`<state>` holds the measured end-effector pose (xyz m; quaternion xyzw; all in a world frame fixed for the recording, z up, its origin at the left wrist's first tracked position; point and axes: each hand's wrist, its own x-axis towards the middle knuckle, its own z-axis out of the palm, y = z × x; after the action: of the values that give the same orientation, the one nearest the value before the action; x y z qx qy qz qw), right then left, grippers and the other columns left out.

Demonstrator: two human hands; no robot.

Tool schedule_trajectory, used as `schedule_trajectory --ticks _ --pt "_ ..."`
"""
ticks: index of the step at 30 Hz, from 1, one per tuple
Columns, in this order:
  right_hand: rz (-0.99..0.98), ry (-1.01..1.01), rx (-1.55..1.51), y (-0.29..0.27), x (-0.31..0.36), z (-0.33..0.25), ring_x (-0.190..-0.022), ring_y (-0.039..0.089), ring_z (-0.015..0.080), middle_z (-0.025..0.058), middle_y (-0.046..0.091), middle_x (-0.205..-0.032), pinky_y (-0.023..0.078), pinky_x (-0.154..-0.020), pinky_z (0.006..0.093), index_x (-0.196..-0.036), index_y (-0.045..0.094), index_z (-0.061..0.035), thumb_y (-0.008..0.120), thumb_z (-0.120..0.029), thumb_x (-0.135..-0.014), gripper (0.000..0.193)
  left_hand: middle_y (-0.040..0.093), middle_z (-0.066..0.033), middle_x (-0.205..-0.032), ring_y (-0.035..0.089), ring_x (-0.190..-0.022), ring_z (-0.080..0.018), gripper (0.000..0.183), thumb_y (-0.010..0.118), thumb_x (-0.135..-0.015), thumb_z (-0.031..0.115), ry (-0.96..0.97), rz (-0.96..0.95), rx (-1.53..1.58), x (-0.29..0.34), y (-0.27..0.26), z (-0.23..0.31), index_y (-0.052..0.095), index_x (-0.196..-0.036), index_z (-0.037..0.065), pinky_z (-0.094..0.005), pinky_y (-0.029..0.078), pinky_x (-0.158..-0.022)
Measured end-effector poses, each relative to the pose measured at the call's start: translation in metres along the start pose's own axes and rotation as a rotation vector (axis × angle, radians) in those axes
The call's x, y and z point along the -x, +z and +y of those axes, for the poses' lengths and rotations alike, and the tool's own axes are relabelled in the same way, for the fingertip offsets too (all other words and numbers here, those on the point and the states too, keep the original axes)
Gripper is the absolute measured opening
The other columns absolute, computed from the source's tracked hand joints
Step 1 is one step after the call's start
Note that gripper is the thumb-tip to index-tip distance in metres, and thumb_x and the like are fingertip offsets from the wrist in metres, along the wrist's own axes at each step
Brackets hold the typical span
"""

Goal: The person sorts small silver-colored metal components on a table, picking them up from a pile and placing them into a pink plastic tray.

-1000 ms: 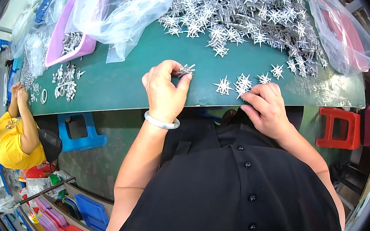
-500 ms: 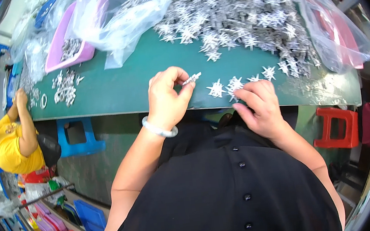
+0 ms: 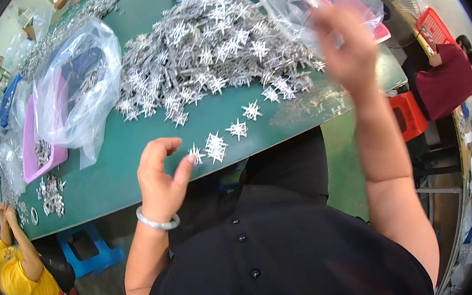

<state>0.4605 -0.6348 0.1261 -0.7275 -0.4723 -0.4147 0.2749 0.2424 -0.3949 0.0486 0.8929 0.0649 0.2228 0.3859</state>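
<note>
My left hand [image 3: 161, 176] hovers above the table's near edge, with thumb and fingers apart and nothing between them. Beside its thumb tip lies a silvery star-shaped metal piece [image 3: 196, 154]. Just right of that sits a small cluster of the same spiky pieces [image 3: 215, 147]. Two single pieces, a nearer one [image 3: 237, 129] and a farther one [image 3: 251, 111], continue the line toward the pile. Raised at the right, my right hand [image 3: 348, 47] is smeared by motion in front of a clear plastic bag [image 3: 284, 5]; whether it holds anything cannot be made out.
A big heap of star-shaped pieces [image 3: 207, 51] covers the middle of the green table [image 3: 150, 157]. On the left stand a pink bin [image 3: 29, 145] under clear plastic and small metal parts [image 3: 51, 195]. Co-workers in yellow [image 3: 23, 276] and maroon [image 3: 447, 85] sit either side.
My right hand has left the pieces and swung up and right to the plastic bag. My left hand has opened from its pinch on a metal piece. The whole view has turned rightward.
</note>
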Motion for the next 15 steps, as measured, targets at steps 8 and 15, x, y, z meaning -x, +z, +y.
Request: schedule_trajectory --ticks 8,15 --pt "-0.265 -0.127 0.388 -0.032 -0.009 0.042 -0.095 0.056 0.0293 0.0101 0.061 -0.103 0.043 -0.083 0.0378 -0.106 0.06 -0.0074 0.058 -0.009 -0.081 0.025 0.057 -0.0127 -0.09 0.055 -0.082 -0.0262 0.029 0.07 -0.069 0.007 -0.023 0.021 -0.267 0.028 -0.006 -0.037 0.06 -0.096 0.001 -0.0324 0.045 -0.075" --pt "-0.648 0.027 -0.411 0.041 0.058 -0.079 -0.092 0.053 0.0291 0.0114 0.057 -0.095 0.041 -0.082 0.0377 -0.098 0.059 -0.0035 0.063 -0.008 -0.074 0.025 0.052 -0.0129 -0.103 0.047 -0.096 -0.029 0.047 0.07 -0.068 0.009 -0.03 -0.18 -0.233 0.025 -0.002 -0.026 0.057 -0.113 0.006 -0.0359 0.038 -0.086"
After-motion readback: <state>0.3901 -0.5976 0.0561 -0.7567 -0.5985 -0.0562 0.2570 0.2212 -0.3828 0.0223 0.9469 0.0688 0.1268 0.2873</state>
